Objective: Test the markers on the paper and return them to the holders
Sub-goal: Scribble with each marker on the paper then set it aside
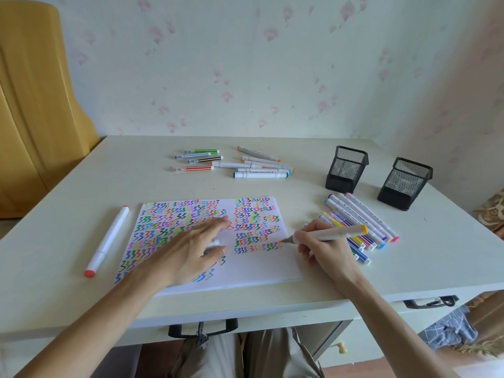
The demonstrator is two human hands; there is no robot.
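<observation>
A white sheet of paper (pixel 261 268) covered with coloured zigzag marks lies at the table's front. My right hand (pixel 324 248) grips a white marker with a yellow end cap (pixel 341 232); its tip touches the paper at the right end of the lowest row of marks. My left hand (pixel 196 246) presses flat on the paper, with what looks like a small marker cap (pixel 215 242) under its fingers. Two black mesh holders (pixel 345 169) (pixel 403 182) stand at the back right, apparently with nothing in them.
A pile of markers (pixel 362 222) lies just right of my right hand. More white markers (pixel 261 165) and thin pens (pixel 199 159) lie at the back centre. A red-tipped white marker (pixel 107 241) lies left of the paper. The wall is close behind the table.
</observation>
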